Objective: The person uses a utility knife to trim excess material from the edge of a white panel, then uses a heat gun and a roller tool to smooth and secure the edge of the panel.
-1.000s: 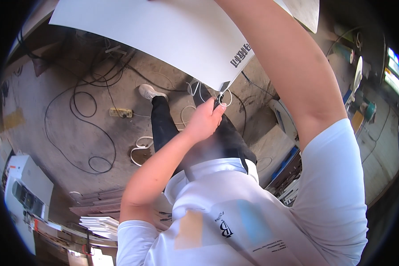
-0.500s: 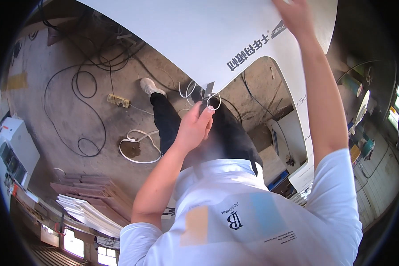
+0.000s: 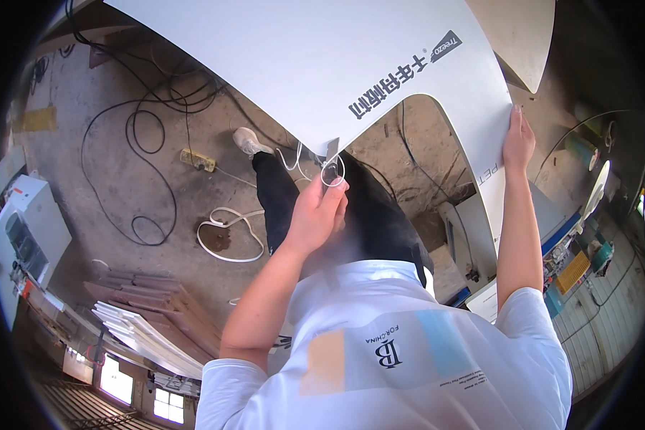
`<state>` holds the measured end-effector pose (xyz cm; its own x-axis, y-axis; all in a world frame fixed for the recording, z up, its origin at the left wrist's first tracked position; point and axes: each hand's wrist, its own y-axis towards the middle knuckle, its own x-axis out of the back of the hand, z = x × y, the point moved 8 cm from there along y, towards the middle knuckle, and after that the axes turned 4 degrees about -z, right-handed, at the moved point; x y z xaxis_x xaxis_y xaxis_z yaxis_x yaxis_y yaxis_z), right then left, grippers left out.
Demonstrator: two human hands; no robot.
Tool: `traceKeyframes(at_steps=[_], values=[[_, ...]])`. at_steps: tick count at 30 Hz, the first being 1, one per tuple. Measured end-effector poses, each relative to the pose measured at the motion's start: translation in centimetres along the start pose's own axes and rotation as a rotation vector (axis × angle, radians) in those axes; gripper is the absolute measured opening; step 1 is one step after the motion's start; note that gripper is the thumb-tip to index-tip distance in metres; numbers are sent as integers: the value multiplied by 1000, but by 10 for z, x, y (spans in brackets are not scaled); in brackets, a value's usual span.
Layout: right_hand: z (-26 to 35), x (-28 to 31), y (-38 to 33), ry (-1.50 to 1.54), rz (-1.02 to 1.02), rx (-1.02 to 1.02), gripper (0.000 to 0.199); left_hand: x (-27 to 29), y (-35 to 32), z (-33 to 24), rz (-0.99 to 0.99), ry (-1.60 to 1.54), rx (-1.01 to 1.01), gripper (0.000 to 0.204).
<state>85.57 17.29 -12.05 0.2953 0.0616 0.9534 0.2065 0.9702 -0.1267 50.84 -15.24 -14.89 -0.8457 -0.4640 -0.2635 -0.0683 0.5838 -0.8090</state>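
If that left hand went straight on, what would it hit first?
Probably the near corner of the large white panel: the left hand points that way, and the dark tool it holds overlaps that corner in the picture. A thin white loop shows there too; with depth unclear, it might come first.

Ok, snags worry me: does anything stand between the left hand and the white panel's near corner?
Yes: in this view, between the left hand and that corner of the white panel are the handheld tool and a thin white loop.
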Motion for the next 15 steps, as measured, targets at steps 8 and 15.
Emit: traceKeyframes(at_steps=[8,15], values=[[17,2,-10,2,-77,-26,59,-10,3,1,13,-98,23,27],[19,4,-12,-19,-115,-48,58,-13,6,-1,8,-89,35,34]])
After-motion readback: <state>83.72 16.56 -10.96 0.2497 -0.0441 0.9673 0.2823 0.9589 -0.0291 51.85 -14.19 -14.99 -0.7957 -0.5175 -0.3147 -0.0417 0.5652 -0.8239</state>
